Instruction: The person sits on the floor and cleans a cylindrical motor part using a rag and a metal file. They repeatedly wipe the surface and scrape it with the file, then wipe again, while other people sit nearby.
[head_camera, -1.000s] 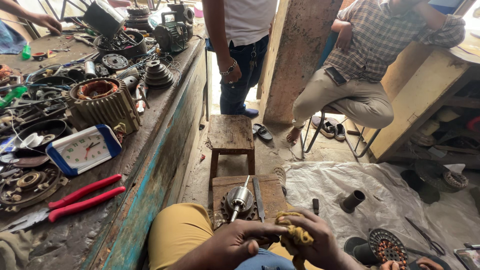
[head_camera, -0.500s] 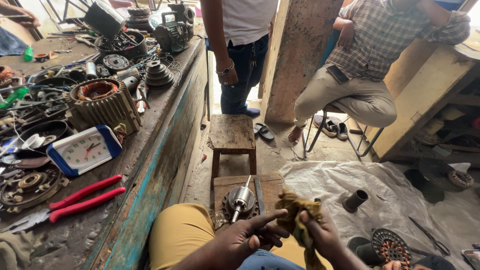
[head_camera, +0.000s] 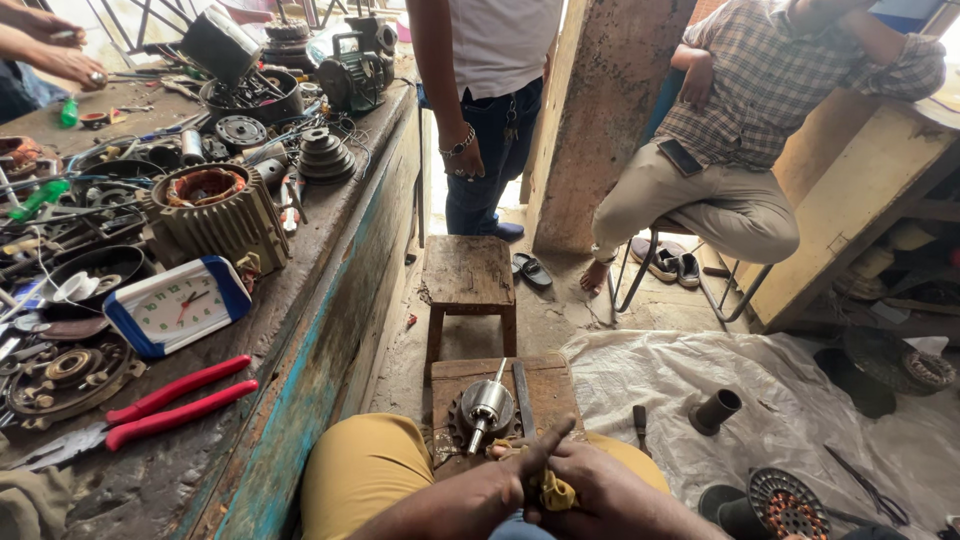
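While the person sits with mustard-yellow trousered knees against the teal-painted front edge of the cluttered workbench, a small crumpled yellow rag sits low in the lap, squeezed between both hands at the bottom of the view. Bunched into a lump, the rag shows no clear long axis; its visible fold hangs downward.

Half a second ago the rag stood taller and looser above the fingers, stretched upward; it is now balled up and mostly hidden, and both hands have drawn closer together and lower.

Curled around the rag from the left, the left hand has its fingers closed, save one extended finger pointing up and away toward the wooden block. Pressed against the rag from the other side, the right hand has its fingers folded over it; the two hands touch each other.

Just beyond the hands, on the wooden block's near edge, lies a silver metal rotor with a steel shaft, its shaft running away from the person and slightly rightward. Beside it rests a flat dark file, parallel to the shaft. Farther off stands a small worn wooden stool. On the workbench's near left corner lie red-handled pliers, near a blue-and-white rectangular clock.
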